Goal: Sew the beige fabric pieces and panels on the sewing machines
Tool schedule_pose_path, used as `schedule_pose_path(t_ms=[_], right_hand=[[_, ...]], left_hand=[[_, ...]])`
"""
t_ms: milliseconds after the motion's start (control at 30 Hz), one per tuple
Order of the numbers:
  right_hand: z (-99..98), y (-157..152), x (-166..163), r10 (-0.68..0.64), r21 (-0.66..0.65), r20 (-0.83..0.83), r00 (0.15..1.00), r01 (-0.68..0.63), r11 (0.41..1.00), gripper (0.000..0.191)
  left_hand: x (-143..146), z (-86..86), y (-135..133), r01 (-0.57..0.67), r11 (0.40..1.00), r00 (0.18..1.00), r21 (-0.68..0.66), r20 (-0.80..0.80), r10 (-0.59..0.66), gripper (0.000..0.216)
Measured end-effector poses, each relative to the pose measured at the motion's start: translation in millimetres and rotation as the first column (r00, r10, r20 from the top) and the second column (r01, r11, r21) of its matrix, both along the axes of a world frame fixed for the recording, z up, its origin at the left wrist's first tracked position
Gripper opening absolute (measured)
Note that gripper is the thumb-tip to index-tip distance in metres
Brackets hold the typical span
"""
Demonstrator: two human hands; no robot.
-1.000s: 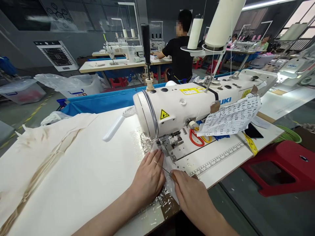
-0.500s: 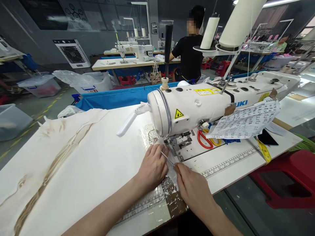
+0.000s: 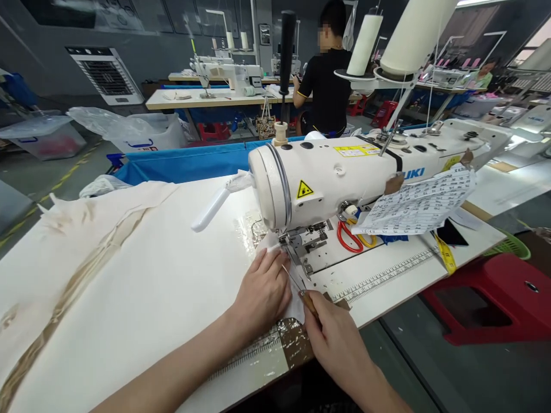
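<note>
My left hand [image 3: 263, 285] is bent over a piece of thin white fabric [image 3: 295, 308], its fingers together and gripping the cloth just in front of the needle area. In my right hand [image 3: 334, 328] is an awl [image 3: 308, 300] with a wooden handle. The awl's thin metal shaft points up and left, its tip close to my left fingers. White cloth also shows beyond my left fingertips, under the head of the white sewing machine [image 3: 318, 178]. My left fingertips are partly hidden.
Red-handled scissors [image 3: 349, 238] and a yellow tape measure [image 3: 446, 255] lie on the table. A handwritten sheet [image 3: 419, 201] hangs against the machine. Cream fabric [image 3: 81, 252] covers the left side. A red stool [image 3: 495, 298] stands at right. A person [image 3: 327, 86] sits ahead.
The view has shifted slightly, moving the scene left and up. More white cloth shows beyond my left fingers and below the awl. Both hands keep their grips.
</note>
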State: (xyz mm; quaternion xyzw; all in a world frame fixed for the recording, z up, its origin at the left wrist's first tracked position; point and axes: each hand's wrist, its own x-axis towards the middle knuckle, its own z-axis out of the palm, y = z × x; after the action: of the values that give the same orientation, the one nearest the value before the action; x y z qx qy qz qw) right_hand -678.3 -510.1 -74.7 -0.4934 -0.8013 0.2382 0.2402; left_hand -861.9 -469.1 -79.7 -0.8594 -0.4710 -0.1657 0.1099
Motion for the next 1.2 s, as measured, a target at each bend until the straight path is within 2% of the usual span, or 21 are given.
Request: schedule_pose_path(t_ms=[200,433,633,800,1000,1200], right_hand=[[3.7,-4.2,15.6,0.015,0.009,0.039,0.999,-0.016,1.0,0.023],[0.6,-1.3,41.8,-0.066,-0.047,-0.067,0.996,0.063,0.997,0.024],[0.3,-0.2,42.0,-0.069,-0.032,-0.085,0.994,0.066,0.997,0.022],[0.2,-1.3,42.8,-0.068,-0.021,-0.099,0.993,0.067,0.998,0.022],[-0.3,-2.2,43.7,-0.071,-0.007,-0.118,0.991,0.07,0.997,0.023],[-3.3,-2.5,45.3,-0.088,-0.016,-0.174,0.981,0.086,0.996,0.022]], left_hand=[[5.3,-5.7,-4.5,-0.004,1.0,1.0,0.013,-0.03,0.004,0.043],[3.7,-2.5,-3.3,-0.008,1.0,0.997,-0.014,-0.075,0.007,0.044],[7.6,-6.0,-7.0,-0.001,1.0,1.0,0.022,-0.031,0.001,0.044],[5.7,-5.6,-8.0,0.001,1.0,0.996,0.004,-0.087,-0.001,0.045],[6.4,-4.3,-10.2,0.008,0.998,0.998,-0.059,-0.069,-0.012,0.048],[7.1,-6.0,-10.3,0.011,0.999,0.996,-0.035,-0.084,-0.014,0.048]])
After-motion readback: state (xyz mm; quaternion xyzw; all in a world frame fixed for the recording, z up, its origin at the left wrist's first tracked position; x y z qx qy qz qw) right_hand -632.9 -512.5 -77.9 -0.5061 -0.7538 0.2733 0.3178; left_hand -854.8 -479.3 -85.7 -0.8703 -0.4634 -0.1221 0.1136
